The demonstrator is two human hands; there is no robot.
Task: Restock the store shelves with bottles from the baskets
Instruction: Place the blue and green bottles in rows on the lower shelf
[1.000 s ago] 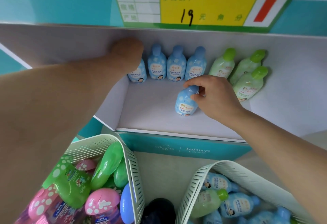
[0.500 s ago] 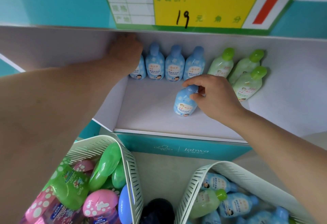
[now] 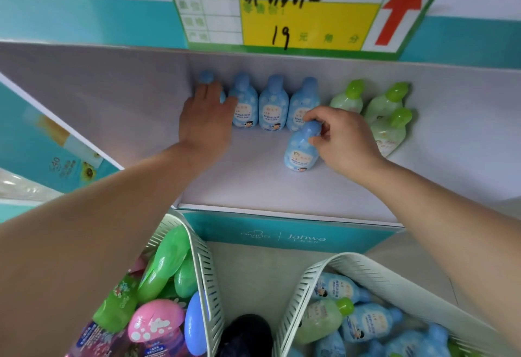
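Left hand [image 3: 207, 115]: fingers wrapped over the end bottle [image 3: 203, 78], below the left edge of the price sign [image 3: 282, 10]. I'm seating it against the shelf [image 3: 253, 182] wall so the row starts square.
Right hand [image 3: 345, 139]: thumb and fingertips pinch the neck of the front bottle [image 3: 299, 152], straight below the sign's "19". Gripping from the top lets me set it upright.
Front bottle: standing on the shelf just ahead of the blue row [image 3: 275, 103]. It starts a second rank, I judge.
Green bottles [image 3: 389, 114]: below the sign's red arrow, grouped by colour.
Right basket [image 3: 298, 294]: far below the sign, with more blue bottles waiting.
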